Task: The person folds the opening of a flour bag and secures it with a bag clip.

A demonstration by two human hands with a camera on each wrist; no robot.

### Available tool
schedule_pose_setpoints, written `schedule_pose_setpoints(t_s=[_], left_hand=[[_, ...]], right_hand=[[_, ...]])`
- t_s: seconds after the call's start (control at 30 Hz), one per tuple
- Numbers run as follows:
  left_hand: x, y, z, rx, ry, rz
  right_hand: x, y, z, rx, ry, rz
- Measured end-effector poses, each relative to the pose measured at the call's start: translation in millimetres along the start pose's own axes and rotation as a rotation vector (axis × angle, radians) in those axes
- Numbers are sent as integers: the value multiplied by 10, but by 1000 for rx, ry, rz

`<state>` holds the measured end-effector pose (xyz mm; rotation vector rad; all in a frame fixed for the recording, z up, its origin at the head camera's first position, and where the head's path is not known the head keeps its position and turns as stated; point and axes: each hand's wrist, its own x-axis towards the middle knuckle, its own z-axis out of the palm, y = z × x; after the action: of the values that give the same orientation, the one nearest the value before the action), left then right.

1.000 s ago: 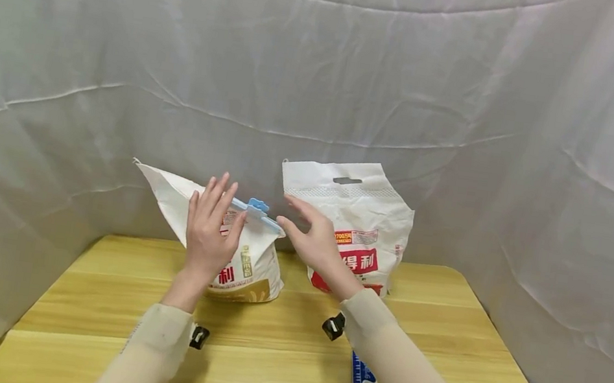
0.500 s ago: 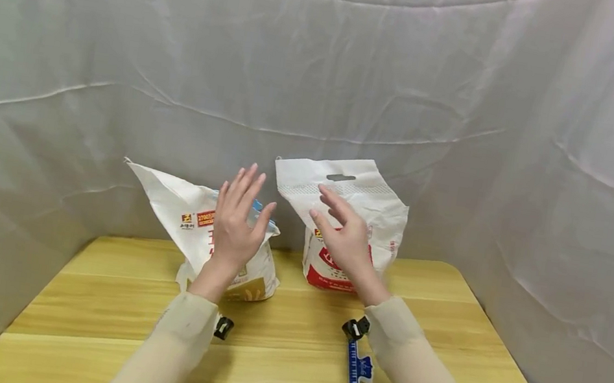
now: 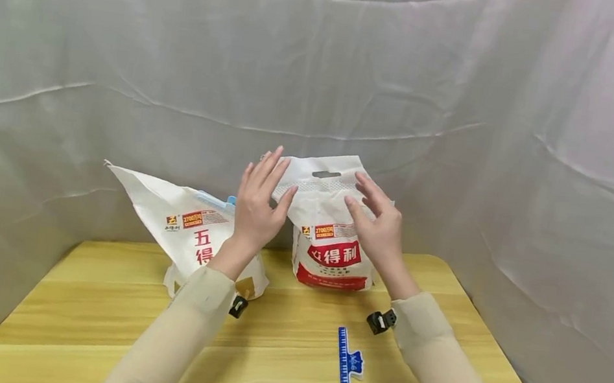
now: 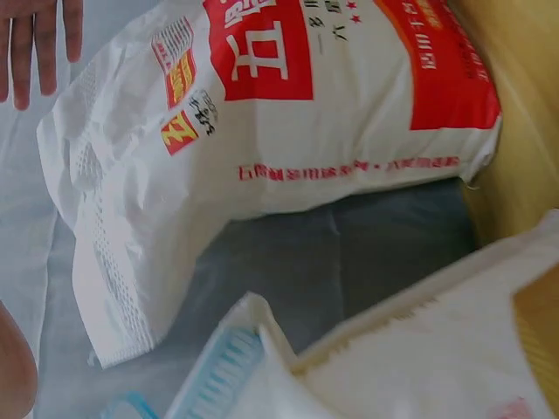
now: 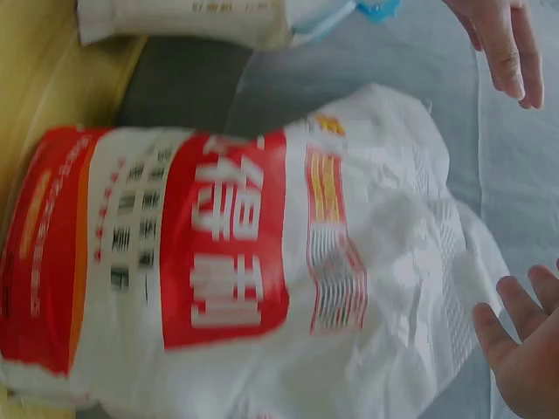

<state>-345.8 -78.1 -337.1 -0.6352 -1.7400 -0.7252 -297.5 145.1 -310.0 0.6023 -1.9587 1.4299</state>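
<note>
A white flour bag with a red label stands upright at the back of the table, its handle slot at the top. My left hand is raised at the bag's upper left, fingers extended and holding nothing. On the other side, my right hand hovers by the upper right with loosely bent fingers; in the right wrist view its fingertips lie close to the bag's top edge, and I cannot tell whether they touch. A second flour bag leans at the left, with a light blue sealing clip across its top.
A dark blue sealing clip lies on the wooden table, toward the front and right of the middle. Grey cloth hangs behind the table and along its sides. Both wrists carry small black cameras.
Both hands have moved right, away from the left bag and its light blue clip, to either side of the right bag. The view has shifted slightly; the bags and the dark blue clip stay put.
</note>
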Motion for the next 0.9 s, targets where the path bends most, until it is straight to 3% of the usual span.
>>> schedule_pose_setpoints(t_s=[0.27, 0.63, 0.77, 0.9], left_hand=[[202, 14, 162, 17, -101, 58], [437, 123, 388, 1, -298, 171], [494, 150, 464, 23, -368, 169], [539, 167, 547, 19, -420, 126]], right_hand=[[94, 428, -232, -73, 60, -16], [114, 763, -518, -195, 91, 37], [85, 872, -570, -210, 69, 93], [51, 977, -614, -213, 24, 155]])
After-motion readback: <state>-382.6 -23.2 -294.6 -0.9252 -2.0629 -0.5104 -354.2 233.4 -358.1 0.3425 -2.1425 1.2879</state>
